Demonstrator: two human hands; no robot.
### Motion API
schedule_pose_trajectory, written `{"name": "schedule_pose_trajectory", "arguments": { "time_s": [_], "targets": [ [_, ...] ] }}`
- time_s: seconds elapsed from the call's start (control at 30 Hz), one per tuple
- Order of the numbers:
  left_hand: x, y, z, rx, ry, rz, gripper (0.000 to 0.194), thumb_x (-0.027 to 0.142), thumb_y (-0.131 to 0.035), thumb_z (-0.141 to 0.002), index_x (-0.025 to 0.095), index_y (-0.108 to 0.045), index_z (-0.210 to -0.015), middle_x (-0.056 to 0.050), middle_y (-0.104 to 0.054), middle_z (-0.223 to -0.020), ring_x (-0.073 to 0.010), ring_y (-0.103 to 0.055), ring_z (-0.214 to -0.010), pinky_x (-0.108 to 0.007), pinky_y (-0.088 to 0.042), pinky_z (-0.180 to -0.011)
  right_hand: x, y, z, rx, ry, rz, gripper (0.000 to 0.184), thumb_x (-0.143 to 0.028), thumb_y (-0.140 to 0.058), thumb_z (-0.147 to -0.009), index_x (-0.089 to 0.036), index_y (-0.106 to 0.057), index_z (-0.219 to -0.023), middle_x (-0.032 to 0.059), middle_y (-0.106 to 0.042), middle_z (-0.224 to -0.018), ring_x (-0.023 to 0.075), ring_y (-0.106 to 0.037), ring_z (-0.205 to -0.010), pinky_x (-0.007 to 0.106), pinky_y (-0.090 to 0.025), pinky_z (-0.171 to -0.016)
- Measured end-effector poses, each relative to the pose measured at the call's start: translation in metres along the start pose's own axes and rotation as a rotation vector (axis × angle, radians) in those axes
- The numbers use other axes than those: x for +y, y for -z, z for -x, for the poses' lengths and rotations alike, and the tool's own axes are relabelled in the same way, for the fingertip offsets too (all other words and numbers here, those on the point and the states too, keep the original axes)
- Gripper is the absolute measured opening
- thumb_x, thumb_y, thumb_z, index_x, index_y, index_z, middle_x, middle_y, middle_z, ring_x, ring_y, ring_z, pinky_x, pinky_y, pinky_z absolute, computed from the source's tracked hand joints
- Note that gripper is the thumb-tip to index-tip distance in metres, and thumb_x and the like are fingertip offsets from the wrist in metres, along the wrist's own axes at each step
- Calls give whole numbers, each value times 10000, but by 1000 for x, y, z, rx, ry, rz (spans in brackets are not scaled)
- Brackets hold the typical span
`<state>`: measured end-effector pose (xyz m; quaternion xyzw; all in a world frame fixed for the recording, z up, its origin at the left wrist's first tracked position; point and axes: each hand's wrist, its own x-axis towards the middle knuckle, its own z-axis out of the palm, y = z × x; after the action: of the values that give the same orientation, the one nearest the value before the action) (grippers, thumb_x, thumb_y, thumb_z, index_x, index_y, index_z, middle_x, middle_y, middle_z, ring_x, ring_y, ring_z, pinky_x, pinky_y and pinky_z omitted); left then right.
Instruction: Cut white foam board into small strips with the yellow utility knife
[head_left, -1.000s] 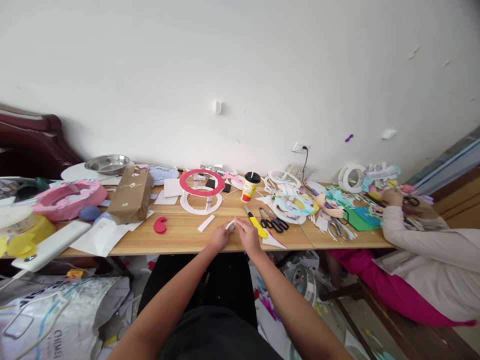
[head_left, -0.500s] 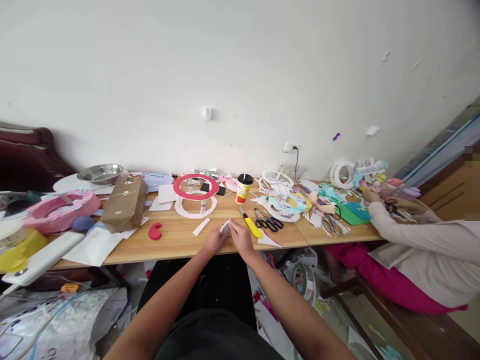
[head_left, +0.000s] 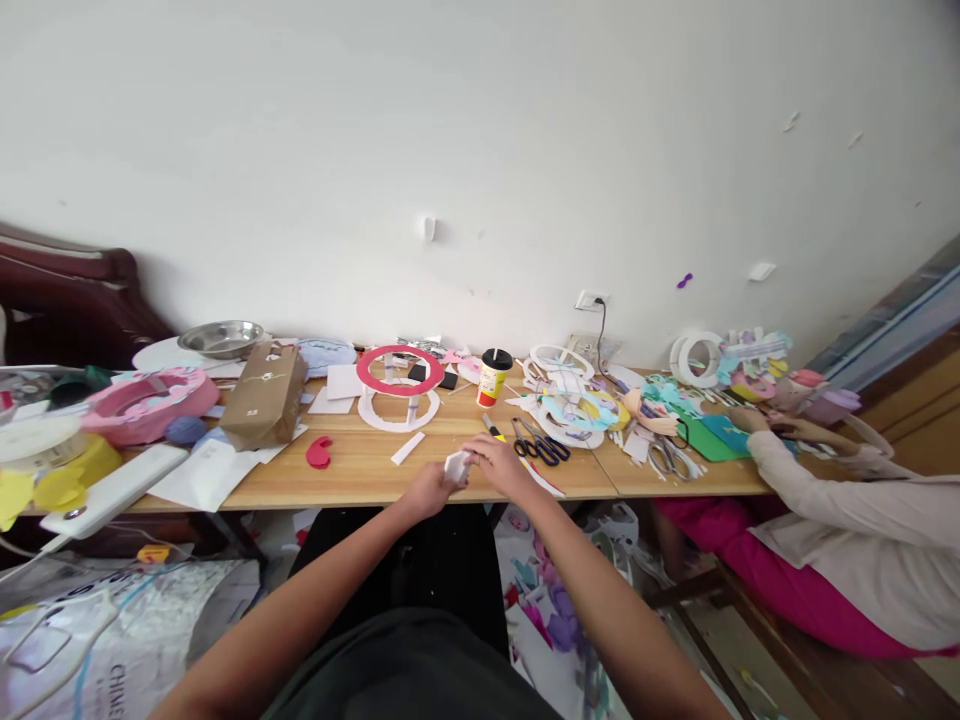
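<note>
Both hands, the left hand [head_left: 426, 490] and right hand [head_left: 501, 464], pinch a small white paper piece [head_left: 455, 465] over the table [head_left: 360, 478] edge, apparently shaping it, which needs steady fingertips.

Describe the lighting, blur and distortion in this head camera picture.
Head view: soft, even daylight with no glare on the white wall; wide-angle bending tilts the table edge and stretches the forearms at the bottom; the left hand and right hand with the small white piece are slightly soft; far clutter is too small to read.
</note>
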<state>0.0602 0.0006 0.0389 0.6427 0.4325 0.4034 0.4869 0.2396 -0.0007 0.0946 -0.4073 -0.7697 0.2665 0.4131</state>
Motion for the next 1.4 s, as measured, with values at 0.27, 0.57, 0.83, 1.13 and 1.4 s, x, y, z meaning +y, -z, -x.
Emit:
{"name": "schedule_pose_trajectory", "arguments": {
  "time_s": [0.27, 0.57, 0.83, 1.13, 1.4],
  "targets": [
    [48, 40, 27, -206, 184, 401, 389, 357, -772, -744, 160, -695, -1071, -85, -729, -1018, -200, -705, -909, -288, -565, -818, -1, 7, 7, 230, -183, -173, 219, -328, -613, -820, -176, -740, -914, 29, -712, -756, 174, -635, -648, 302, -517, -666],
    [63, 21, 59, 256, 317, 978, 237, 192, -726, -823, 128, -644, -1036, -100, -749, -937, -182, -735, -876, -320, -559, -930, -16, -47, 40, 618, -339, -363, 469, -507, -606, -840, -135, -678, -1117, 111, -721, -1027, 207, -685, -799, 338, -547, -777],
    [60, 27, 64, 302, 360, 925, 247, 161, -711, -830, 121, -625, -1058, -116, -761, -902, -198, -740, -879, -327, -554, -927, -31, -52, 49, 576, -302, -296, 407, -474, -622, -818, -153, -702, -1055, 105, -723, -1007, 228, -676, -837, 346, -536, -795],
    [50, 24, 62, 340, 402, 923, 156, 109, -691, -832, 91, -647, -981, -118, -757, -827, -188, -746, -804, -302, -588, -856, -32, -57, 57, 586, -343, -383, 350, -444, -673, -782, -164, -697, -990, 67, -709, -878, 197, -658, -722, 324, -537, -736],
    [41, 20, 65, 357, 287, 876, 324, 174, -792, -750, 123, -674, -1048, -98, -757, -934, -185, -736, -861, -357, -561, -947, -17, -75, 56, 642, -486, -736, 354, -449, -763, -715, -175, -709, -933, 31, -709, -806, 164, -650, -674, 318, -578, -708]
  ]
}}
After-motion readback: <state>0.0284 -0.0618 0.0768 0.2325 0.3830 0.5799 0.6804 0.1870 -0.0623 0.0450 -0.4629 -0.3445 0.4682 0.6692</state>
